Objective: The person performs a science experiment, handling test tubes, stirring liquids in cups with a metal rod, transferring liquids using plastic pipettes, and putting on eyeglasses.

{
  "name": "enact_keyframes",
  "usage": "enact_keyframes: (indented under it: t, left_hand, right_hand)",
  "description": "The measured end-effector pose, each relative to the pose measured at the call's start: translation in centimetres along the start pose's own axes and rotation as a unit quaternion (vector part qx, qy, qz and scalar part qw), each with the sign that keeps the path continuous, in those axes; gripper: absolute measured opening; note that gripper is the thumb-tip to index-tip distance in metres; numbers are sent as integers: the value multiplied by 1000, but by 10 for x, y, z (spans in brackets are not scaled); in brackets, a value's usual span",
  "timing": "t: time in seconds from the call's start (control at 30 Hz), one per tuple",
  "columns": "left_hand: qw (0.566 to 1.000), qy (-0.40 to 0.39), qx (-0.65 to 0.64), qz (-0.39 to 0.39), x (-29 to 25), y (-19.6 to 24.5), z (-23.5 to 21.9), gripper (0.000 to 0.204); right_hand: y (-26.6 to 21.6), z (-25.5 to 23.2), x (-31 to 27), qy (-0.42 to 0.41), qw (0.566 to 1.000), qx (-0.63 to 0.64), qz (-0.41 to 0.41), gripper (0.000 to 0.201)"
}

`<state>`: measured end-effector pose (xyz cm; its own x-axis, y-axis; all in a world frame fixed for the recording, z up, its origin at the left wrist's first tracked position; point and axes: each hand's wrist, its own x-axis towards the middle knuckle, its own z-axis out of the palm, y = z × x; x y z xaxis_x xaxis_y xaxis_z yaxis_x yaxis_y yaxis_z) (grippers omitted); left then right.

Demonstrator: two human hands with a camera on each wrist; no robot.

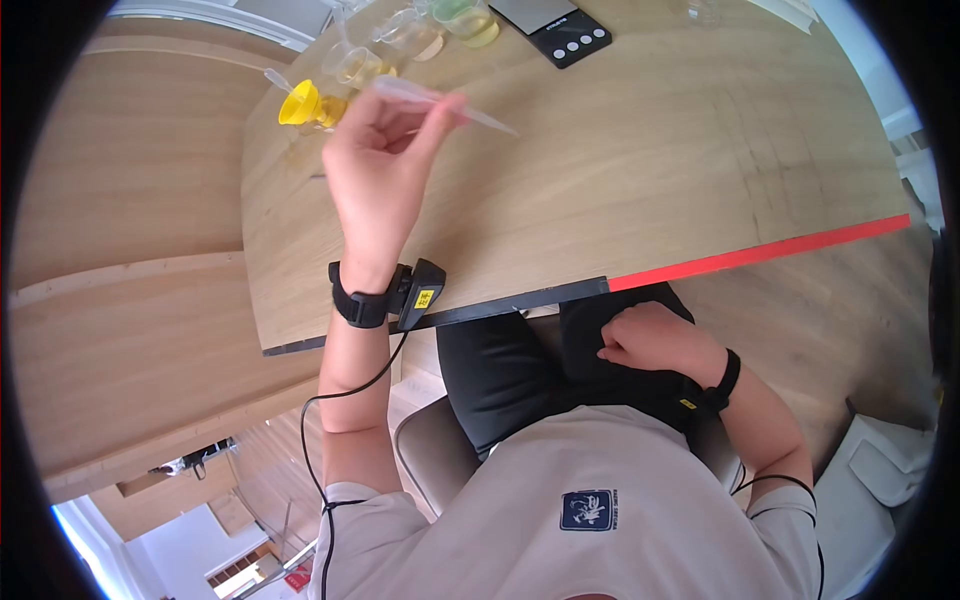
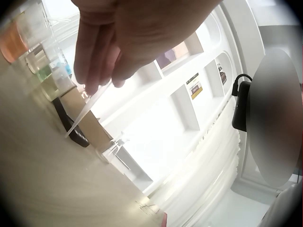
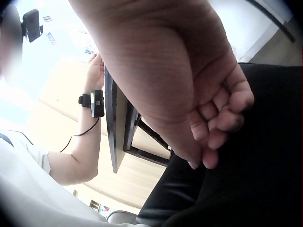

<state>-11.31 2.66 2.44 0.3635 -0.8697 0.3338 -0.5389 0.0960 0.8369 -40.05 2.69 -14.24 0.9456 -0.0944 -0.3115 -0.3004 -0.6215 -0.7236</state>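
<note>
My left hand (image 1: 385,165) is raised over the left part of the wooden table (image 1: 640,160). Between thumb and fingers it pinches a translucent plastic dropper (image 1: 490,122), whose thin tip points right and slightly down in the head view. The left wrist view shows the same dropper (image 2: 84,113) slanting down from the fingertips. Beyond the hand stand clear cups, one with yellowish liquid (image 1: 480,32), and a yellow funnel (image 1: 300,103). My right hand (image 1: 655,337) rests on the dark-trousered thigh, its fingers loosely curled and holding nothing, as the right wrist view also shows.
A black kitchen scale (image 1: 565,40) with a metal plate lies at the table's far side, right of the cups. Red tape (image 1: 760,253) and black tape (image 1: 510,303) run along the near edge. A cable (image 1: 310,440) trails from the left wrist camera.
</note>
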Motion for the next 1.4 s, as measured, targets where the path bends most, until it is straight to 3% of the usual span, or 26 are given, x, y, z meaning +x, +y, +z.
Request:
enact_keyframes:
  t: [0.13, 0.33, 0.4, 0.5, 0.63, 0.7, 0.73, 0.8, 0.9, 1.03, 1.1, 1.23, 1.3, 1.33, 1.4]
  left_hand:
    - [999, -40, 25, -4, 1, -5, 3, 14]
    - [999, -31, 14, -3, 3, -7, 4, 10]
    - [1000, 8, -5, -11, 5, -3, 1, 10]
    - [999, -31, -11, -11, 5, -10, 5, 11]
    - [1000, -3, -3, 0, 5, -5, 5, 11]
    - [995, -82, -2, -59, 1, -6, 11, 11]
    - [995, -82, -2, -58, 3, -5, 9, 11]
    - [999, 15, -30, 9, 5, -4, 5, 12]
    - [999, -37, 17, 0, 4, -9, 6, 13]
    - [999, 26, 7, 23, 3, -2, 3, 12]
    - [997, -54, 58, -3, 2, -5, 1, 11]
    - [997, -11, 75, 33, 1, 0, -1, 11]
    - [996, -37, 71, -50, 3, 2, -5, 13]
    - [996, -34, 71, -51, 1, 0, -5, 13]
    - [998, -14, 67, -6, 0, -6, -3, 13]
  right_hand:
    - [-1, -2, 0, -2, 1000, 1, -1, 26]
    - [0, 0, -1, 4, 1000, 2, -3, 27]
    - [2, 2, -1, 5, 1000, 4, -2, 27]
    - [0, 0, -1, -4, 1000, 0, -2, 27]
    - [2, 2, 0, 1, 1000, 4, -2, 27]
    - [1, 1, -1, -3, 1000, -2, -2, 27]
    - [0, 0, -1, -4, 1000, -5, -1, 26]
    - [1, 0, 0, 0, 1000, -1, -3, 26]
    - [0, 1, -2, -2, 1000, 1, -2, 26]
    - [1, 0, -1, -4, 1000, 2, 3, 26]
    - [2, 1, -2, -2, 1000, 1, -2, 26]
    - [1, 0, -2, -1, 1000, 2, -5, 26]
    - [2, 2, -2, 3, 1000, 5, -5, 26]
    - [2, 1, -2, 4, 1000, 3, -7, 26]
    - [0, -2, -1, 0, 1000, 1, -7, 26]
